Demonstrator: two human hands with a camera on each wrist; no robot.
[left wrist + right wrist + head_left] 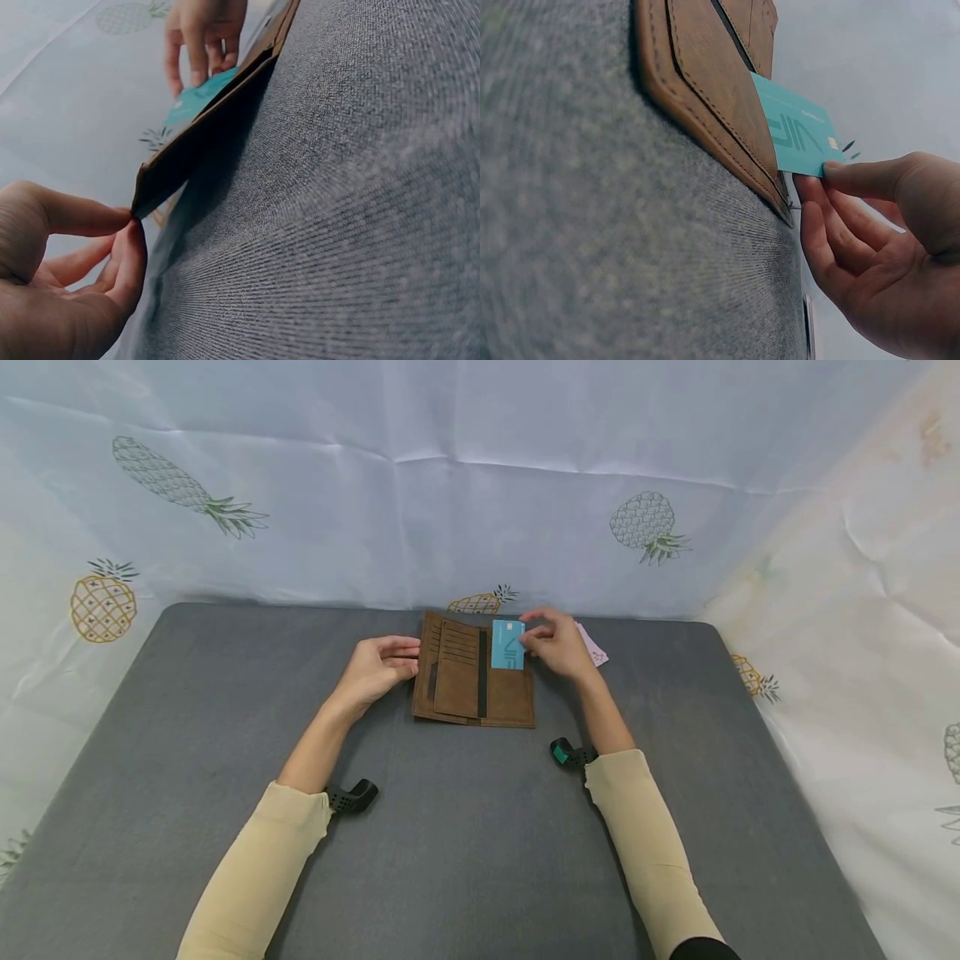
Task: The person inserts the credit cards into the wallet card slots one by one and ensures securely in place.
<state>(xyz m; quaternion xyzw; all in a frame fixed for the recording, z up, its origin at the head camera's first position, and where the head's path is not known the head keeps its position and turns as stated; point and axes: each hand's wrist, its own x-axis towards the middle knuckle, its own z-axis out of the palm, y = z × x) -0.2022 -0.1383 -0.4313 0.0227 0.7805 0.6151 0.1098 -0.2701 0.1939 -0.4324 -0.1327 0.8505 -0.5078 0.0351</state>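
A brown leather wallet [459, 697] lies unfolded on the grey table, with card slots on its left half and a dark strip near the middle. My left hand [378, 667] pinches the wallet's left edge between thumb and fingers; in the left wrist view that edge is lifted off the cloth. A light blue card [507, 647] with a chip and large lettering is over the wallet's right half. My right hand [557, 643] pinches the card by its right edge. Whether the card's lower end is inside a pocket I cannot tell.
A pinkish piece of paper [592, 645] lies on the table just beyond the right hand, partly hidden by it. Behind the table's far edge hangs a white curtain [450, 510] with pineapple prints. Grey cloth [465, 843] covers the tabletop.
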